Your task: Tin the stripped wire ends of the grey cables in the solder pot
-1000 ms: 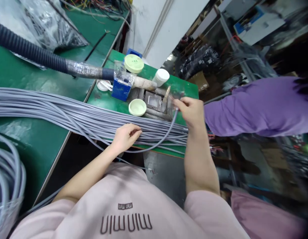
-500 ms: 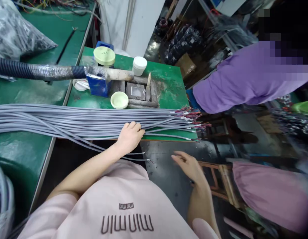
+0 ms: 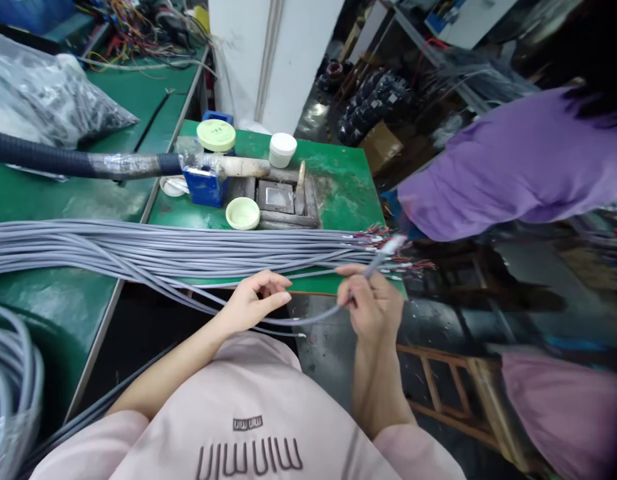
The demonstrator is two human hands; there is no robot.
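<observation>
A thick bundle of grey cables (image 3: 153,250) lies across the green bench (image 3: 333,177), stripped coloured ends at the right. My right hand (image 3: 371,303) is closed round one grey cable (image 3: 318,317) near its stripped end, holding it just off the bench's front edge. My left hand (image 3: 253,303) hovers at the bundle's near side, fingers curled and thumb meeting fingertips, touching the same loose cable. A small metal solder pot (image 3: 278,199) sits behind the bundle.
A blue corrugated hose (image 3: 63,162) runs to a blue box (image 3: 204,183). A pale green lid (image 3: 243,213), a green-lidded jar (image 3: 216,135) and a white jar (image 3: 282,149) stand near the pot. A person in purple (image 3: 513,167) leans at the right.
My right hand came up from below the bench and took hold of a single grey cable. My left hand drew back off the bundle toward me.
</observation>
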